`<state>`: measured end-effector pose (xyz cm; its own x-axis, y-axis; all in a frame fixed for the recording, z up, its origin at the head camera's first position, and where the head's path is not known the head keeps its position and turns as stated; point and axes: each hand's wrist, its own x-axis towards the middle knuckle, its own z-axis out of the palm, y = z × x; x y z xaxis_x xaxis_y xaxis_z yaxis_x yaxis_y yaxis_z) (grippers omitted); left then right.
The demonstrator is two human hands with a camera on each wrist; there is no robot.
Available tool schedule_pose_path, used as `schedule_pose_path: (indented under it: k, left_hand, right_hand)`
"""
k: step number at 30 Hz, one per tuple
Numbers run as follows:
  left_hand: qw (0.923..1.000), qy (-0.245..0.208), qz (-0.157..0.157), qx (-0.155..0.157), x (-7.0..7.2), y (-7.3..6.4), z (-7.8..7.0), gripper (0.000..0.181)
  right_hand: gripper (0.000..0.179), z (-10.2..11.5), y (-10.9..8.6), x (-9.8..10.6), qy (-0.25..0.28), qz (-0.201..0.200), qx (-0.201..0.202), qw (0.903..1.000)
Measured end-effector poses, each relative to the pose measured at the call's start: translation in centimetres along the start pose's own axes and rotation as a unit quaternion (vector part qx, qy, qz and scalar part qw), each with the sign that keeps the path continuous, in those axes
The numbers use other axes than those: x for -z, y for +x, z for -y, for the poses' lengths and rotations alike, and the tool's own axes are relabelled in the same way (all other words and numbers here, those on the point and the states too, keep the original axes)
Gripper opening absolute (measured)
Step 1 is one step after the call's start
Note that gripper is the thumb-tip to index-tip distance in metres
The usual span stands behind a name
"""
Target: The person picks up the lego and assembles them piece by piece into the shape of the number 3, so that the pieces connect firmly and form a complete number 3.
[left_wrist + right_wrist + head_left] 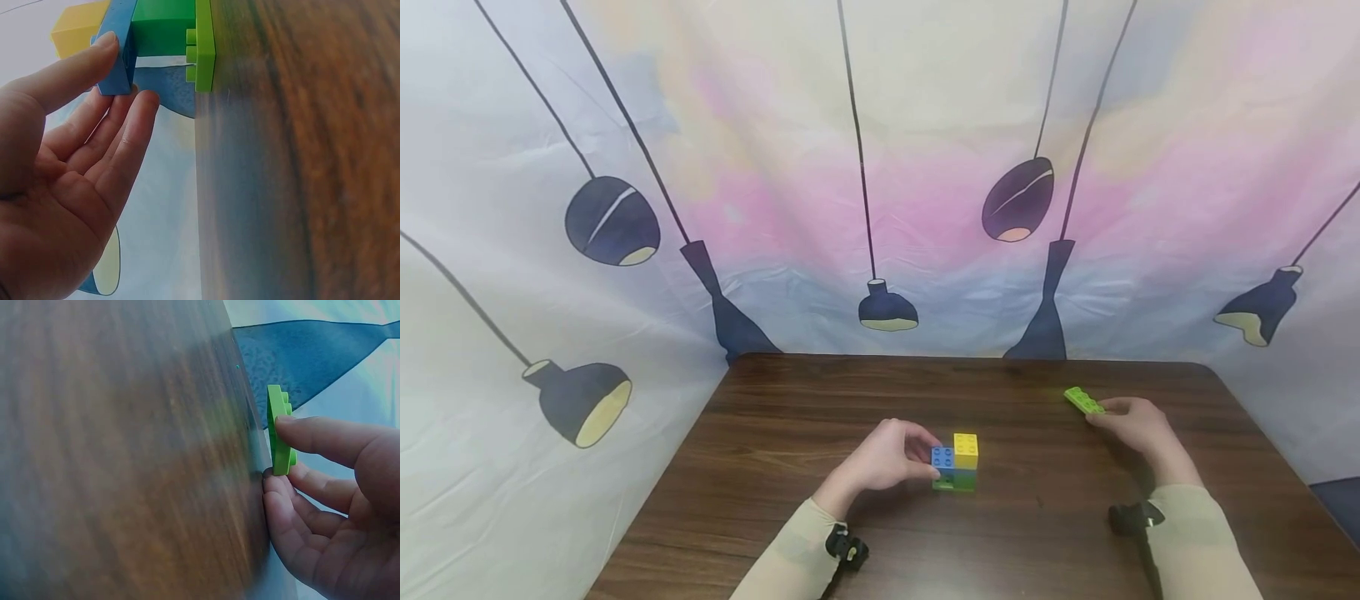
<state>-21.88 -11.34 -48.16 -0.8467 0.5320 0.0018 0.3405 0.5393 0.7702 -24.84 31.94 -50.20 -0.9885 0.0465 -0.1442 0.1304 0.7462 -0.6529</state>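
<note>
My left hand [886, 457] pinches the left end of a blue toy building brick [942, 457] between thumb and fingers. The blue brick belongs to a small stack: a yellow brick [966, 450] on top of its right end, a green brick [164, 28] beneath it, and a lime-green studded plate [205, 50] at the bottom on the table. Off to the right, my right hand [1138, 425] holds a second lime-green plate [1084, 401] by its near end. In the right wrist view this plate [279, 434] sits between thumb and fingers, close over the table.
The dark wooden table [820, 387] spreads under both hands. A fabric backdrop [775, 167] printed with hanging lamps rises behind the table's far edge. Black wrist cameras [847, 547] are strapped over both sleeves.
</note>
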Motion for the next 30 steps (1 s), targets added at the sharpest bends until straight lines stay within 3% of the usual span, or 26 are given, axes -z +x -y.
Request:
schedule_pose_path:
  k: [18, 30]
  left_hand:
    - [1.0000, -0.006, 0.000, -0.001, 0.0, 0.1, 0.1, 0.029]
    - [0.9999, -0.009, 0.000, 0.004, 0.0, 0.0, -0.1, 0.029]
  right_hand:
    - [0.073, 1.6, -0.3, -0.5, 0.003, 0.003, 0.032, 0.9995]
    - [0.063, 3.1, 0.0, -1.7, 0.007, 0.003, 0.094, 0.9955]
